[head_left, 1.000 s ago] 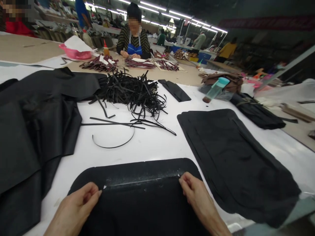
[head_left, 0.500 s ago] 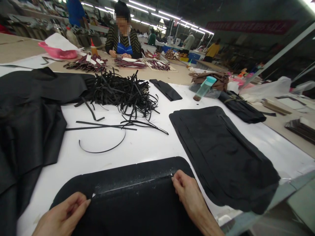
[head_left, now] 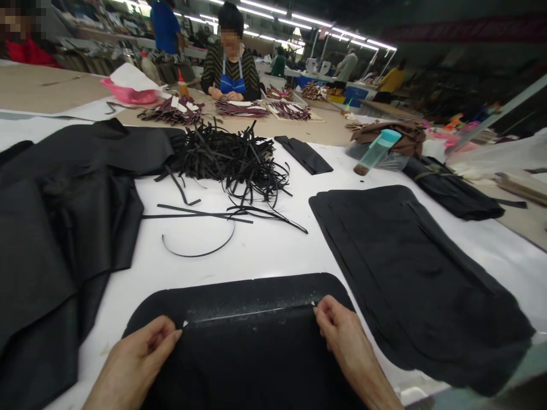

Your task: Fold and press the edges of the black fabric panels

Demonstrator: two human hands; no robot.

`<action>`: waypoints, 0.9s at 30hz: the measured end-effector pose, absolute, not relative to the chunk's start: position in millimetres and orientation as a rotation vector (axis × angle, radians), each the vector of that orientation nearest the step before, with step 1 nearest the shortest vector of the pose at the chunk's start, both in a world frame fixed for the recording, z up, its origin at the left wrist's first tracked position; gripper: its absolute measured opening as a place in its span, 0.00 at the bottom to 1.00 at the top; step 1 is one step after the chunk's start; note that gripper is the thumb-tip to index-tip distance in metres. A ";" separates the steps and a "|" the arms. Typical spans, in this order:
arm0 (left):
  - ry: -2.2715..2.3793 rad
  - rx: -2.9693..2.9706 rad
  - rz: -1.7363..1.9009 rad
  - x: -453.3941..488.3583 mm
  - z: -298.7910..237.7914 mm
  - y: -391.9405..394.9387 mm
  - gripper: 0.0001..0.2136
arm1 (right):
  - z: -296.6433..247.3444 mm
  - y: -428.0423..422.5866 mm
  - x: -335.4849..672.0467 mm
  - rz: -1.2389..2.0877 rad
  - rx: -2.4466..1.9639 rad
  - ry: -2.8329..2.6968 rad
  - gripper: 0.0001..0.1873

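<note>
In front of me a black leather-like panel [head_left: 256, 364] with rounded corners lies on the white tabletop. A long narrow slit [head_left: 250, 314] runs across it, with a small white triangle at each end and whitish smears alongside. My left hand [head_left: 141, 353] is closed in a pinch on the panel at the slit's left end. At the right end, the fingers of my right hand [head_left: 344, 339] pinch the panel the same way. The fingertips hide exactly how the material sits between them.
To the right lies a stack of black panels [head_left: 410, 273]. Beyond are a heap of black strips [head_left: 231, 159], a bottle [head_left: 378, 151] and a black bundle [head_left: 453, 188]. Black sheets [head_left: 64, 228] drape at left. A person [head_left: 231, 62] sits across the table.
The view has swung left, so the scene sits farther right in the picture. Both hands keep their pinch at the slit's ends, and the panel looks otherwise the same.
</note>
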State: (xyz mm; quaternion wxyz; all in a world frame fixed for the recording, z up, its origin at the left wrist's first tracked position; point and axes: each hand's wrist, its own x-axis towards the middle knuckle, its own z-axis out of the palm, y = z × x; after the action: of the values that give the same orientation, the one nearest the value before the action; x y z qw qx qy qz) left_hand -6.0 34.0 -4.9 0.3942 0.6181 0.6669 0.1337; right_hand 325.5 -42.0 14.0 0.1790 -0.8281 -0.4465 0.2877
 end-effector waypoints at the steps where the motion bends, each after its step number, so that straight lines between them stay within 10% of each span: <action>1: 1.675 1.593 0.312 -4.8 -1.4 34.3 0.16 | 12.8 -42.3 326.3 0.839 -2.334 -1.249 0.12; 9: 1.782 1.789 0.053 7.4 21.0 29.8 0.08 | 12.5 -40.1 326.2 0.909 -2.275 -1.216 0.12; 20: 1.934 1.996 -0.143 16.1 33.5 14.6 0.08 | 15.9 -53.3 325.8 0.159 -2.497 -1.620 0.09; 27: 1.912 2.038 -0.102 15.6 30.2 13.7 0.09 | 17.8 -52.4 260.9 -0.201 -1.780 -2.135 0.22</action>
State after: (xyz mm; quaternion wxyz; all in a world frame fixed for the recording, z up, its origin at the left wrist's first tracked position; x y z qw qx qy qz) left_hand 15.6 13.7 30.2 0.1717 0.7181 0.6735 -0.0360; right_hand 260.9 -52.4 17.8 0.1764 -0.6287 -0.7541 -0.0708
